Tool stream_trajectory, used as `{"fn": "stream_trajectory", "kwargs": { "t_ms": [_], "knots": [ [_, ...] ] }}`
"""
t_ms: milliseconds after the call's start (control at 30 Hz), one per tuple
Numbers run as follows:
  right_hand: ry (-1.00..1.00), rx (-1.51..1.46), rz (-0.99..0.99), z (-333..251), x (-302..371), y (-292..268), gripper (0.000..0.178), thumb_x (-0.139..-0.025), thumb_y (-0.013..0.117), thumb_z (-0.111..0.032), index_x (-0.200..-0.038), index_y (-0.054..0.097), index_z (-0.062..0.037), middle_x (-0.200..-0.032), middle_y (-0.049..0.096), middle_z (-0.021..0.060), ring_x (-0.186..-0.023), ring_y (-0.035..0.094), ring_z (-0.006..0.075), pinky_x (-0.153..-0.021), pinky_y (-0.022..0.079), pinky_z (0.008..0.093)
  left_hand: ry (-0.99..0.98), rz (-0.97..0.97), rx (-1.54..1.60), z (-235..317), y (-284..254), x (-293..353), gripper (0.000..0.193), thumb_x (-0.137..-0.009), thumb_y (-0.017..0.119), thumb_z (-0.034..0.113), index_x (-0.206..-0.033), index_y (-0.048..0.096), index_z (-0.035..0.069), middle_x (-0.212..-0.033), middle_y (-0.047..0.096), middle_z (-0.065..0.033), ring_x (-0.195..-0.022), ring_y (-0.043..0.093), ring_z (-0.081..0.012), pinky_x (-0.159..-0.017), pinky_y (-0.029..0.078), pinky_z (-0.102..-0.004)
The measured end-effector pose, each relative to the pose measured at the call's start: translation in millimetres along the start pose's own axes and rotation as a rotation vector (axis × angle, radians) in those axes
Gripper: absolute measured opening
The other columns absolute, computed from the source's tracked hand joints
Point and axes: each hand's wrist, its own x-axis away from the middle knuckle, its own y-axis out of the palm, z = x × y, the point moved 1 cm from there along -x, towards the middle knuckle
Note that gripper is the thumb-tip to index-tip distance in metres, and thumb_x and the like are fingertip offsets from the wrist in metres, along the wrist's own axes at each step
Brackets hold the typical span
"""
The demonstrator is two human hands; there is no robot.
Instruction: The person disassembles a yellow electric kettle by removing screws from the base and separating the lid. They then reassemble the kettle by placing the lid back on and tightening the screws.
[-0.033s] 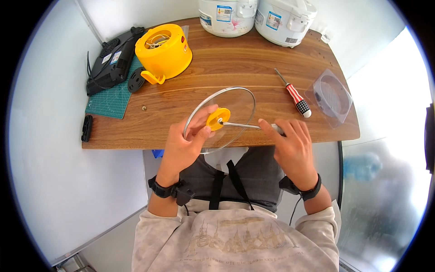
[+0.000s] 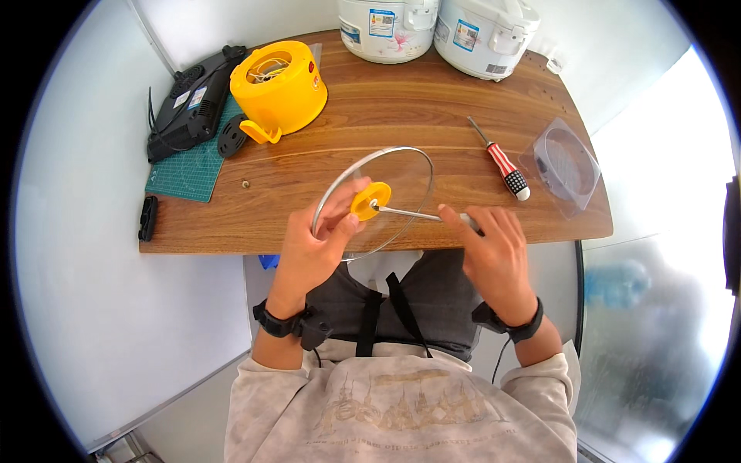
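Observation:
Over the table's near edge, my left hand (image 2: 315, 241) grips a round glass pot lid (image 2: 405, 181) with a metal rim, tilted up. Its fingers and thumb close around the yellow knob (image 2: 365, 202) at the lid's middle. My right hand (image 2: 498, 258) is closed around the handle of a screwdriver (image 2: 413, 213), most of that handle hidden by the fingers. The screwdriver's shaft points left, and its tip meets the centre of the knob.
Right of the lid lies a second screwdriver (image 2: 505, 167), beside a clear plastic tray (image 2: 570, 166). A yellow appliance base (image 2: 289, 96) with exposed wires, a black device (image 2: 189, 108) and a green cutting mat (image 2: 185, 176) occupy the left. Two white rice cookers (image 2: 386, 35) stand behind.
My right hand and the screwdriver handle have shifted very slightly, the hand turning a little to the left. The lid and knob have tilted a touch; my left hand stays in place.

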Motion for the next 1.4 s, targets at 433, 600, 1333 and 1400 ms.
{"fn": "stream_trajectory", "kwargs": {
  "t_ms": [433,600,1333,1400],
  "knots": [
    [0.5,-1.146,-0.324,-47,24,46,0.038,-0.093,0.071,-0.006,-0.13,0.065,0.0008,-0.084,0.07,0.0144,-0.066,0.063,0.0208,-0.062,0.051,0.0315,0.084,0.144,-0.134,2,8,4,0.039,-0.101,0.055,-0.001,-0.139,0.054,-0.007,-0.137,0.061,-0.0183,-0.124,0.063,-0.0259,-0.103,0.054,-0.0361],
    [0.604,-1.836,-0.502,-55,19,42,0.04,-0.103,0.063,-0.018,-0.137,0.06,0.0027,-0.089,0.069,0.0058,-0.075,0.065,0.0144,-0.07,0.053,0.0289,0.084,0.17,-0.278,2,7,5,0.038,-0.1,0.055,-0.002,-0.137,0.055,-0.007,-0.133,0.064,-0.0174,-0.118,0.065,-0.0219,-0.099,0.054,-0.0316],
    [0.147,-0.156,0.176,-12,7,33,0.016,-0.083,0.076,-0.011,-0.099,0.072,-0.0123,-0.076,0.057,0.0037,-0.066,0.061,0.0212,-0.057,0.048,0.0345,-0.028,0.103,0.119,-8,-4,-3,0.043,-0.1,0.058,-0.001,-0.142,0.053,-0.004,-0.138,0.06,-0.0188,-0.123,0.064,-0.0256,-0.096,0.059,-0.0371],
    [0.111,-0.097,0.178,-13,4,30,0.018,-0.082,0.077,-0.011,-0.099,0.072,-0.0136,-0.075,0.055,0.0029,-0.066,0.06,0.0195,-0.057,0.047,0.0336,-0.049,0.103,0.117,-6,-2,-3,0.043,-0.099,0.058,-0.001,-0.142,0.053,-0.003,-0.138,0.061,-0.019,-0.122,0.064,-0.0253,-0.096,0.059,-0.0365]
  ]
}}
